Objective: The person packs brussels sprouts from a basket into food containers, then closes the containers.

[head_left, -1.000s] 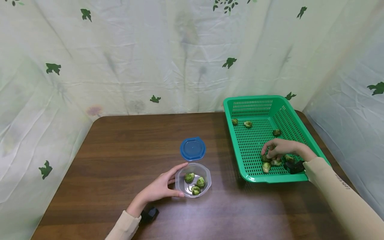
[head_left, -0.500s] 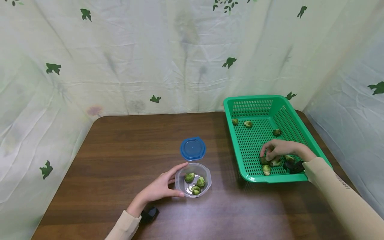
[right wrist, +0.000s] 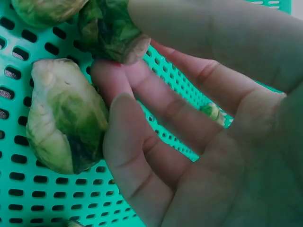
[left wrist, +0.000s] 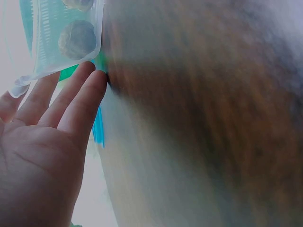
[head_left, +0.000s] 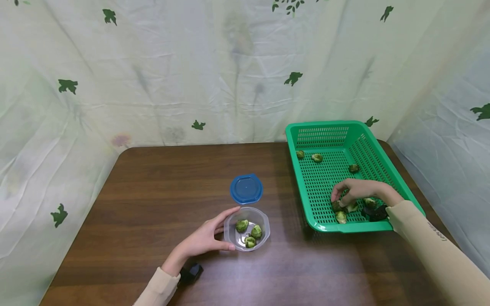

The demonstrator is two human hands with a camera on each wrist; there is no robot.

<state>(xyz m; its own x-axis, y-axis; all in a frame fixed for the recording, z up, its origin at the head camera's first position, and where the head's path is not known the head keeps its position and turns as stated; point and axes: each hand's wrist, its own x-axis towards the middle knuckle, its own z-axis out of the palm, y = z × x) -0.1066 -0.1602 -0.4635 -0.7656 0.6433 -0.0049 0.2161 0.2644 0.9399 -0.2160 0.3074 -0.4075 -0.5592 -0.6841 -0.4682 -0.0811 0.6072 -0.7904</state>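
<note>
My left hand (head_left: 206, 238) lies along the left side of a clear plastic container (head_left: 266, 231), its fairly straight fingers and thumb touching the rim. Three Brussels sprouts (head_left: 242, 225) sit inside it. In the left wrist view the fingers (left wrist: 80, 101) reach to the container's wall (left wrist: 57, 71); the thumb cannot be made out there. My right hand (head_left: 357, 191) is down in the green basket (head_left: 300, 187). Between thumb and fingertips it pinches a Brussels sprout (right wrist: 111, 30), seen in the right wrist view. Beside those fingertips lies a paler sprout (right wrist: 66, 118).
A blue lid (head_left: 246, 189) lies flat on the brown table (head_left: 164, 182) just behind the container. Several more sprouts are in the basket, with one sprout (head_left: 316, 157) near its back. A printed curtain (head_left: 214, 76) hangs behind the table.
My right hand has shifted slightly left in the basket, and the sprout under its fingertips has moved with it. The left hand and the container stay in place.
</note>
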